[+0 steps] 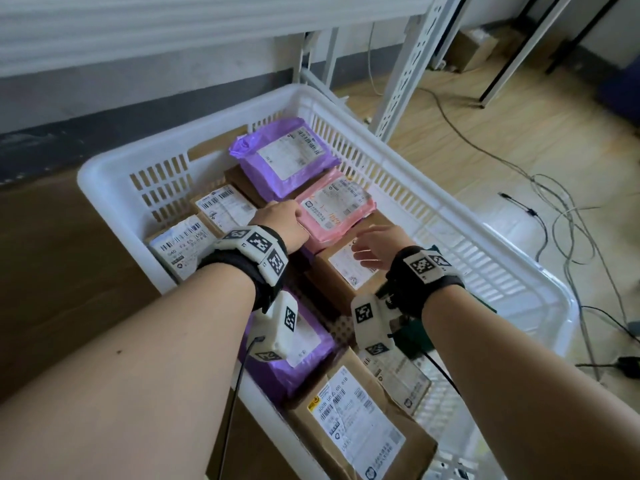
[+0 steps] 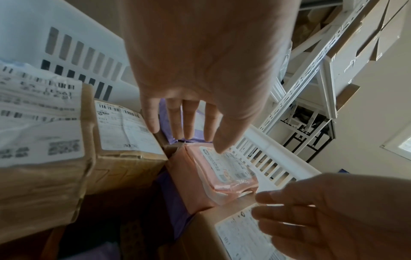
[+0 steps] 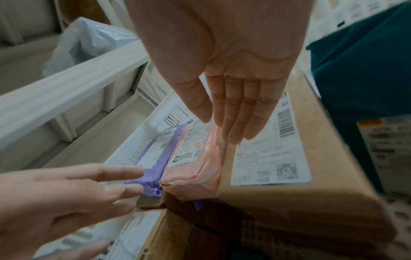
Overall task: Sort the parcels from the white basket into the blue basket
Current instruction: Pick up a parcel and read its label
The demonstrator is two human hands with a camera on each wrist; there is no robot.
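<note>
white basket (image 1: pixel 408 174): white plastic, slotted walls. pink parcel (image 1: pixel 337 209), between the left grip (image 1: pixel 287 223) and right grip (image 1: pixel 375 249): pink wrap, white barcode label. purple parcel (image 1: pixel 284 155), beyond the left grip: purple wrap, white label. brown box (image 1: pixel 346 271), beneath the right grip: brown card, white label. wrist bands (image 1: pixel 424 268): black, with black-and-white square markers.

White basket (image 1: pixel 398 157) stands on wood-look floor (image 1: pixel 519 140), which turns darker brown left of the basket. Leg of white perforated shelving frame (image 1: pixel 405 74) meets the floor just behind the basket's far right corner. Grey and black cables (image 1: pixel 561 216) lie looped on the floor right of the basket. Cardboard box (image 1: pixel 474 50) sits on the floor well behind it, by the wall.
</note>
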